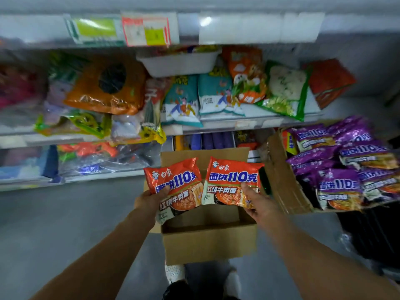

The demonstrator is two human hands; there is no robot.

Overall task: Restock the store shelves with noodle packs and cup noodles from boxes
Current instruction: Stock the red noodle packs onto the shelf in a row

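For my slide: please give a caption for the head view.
Each hand, left and right, holds a red noodle pack above an open cardboard box.

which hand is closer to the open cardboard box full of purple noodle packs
Right. The right hand, holding a red noodle pack, is just beside the box of purple packs; the left hand is farther away.

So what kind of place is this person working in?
Most likely a grocery store aisle: shelves crowded with packaged noodles, price tags on the shelf edge above, and an open cardboard box of purple noodle packs beside it.
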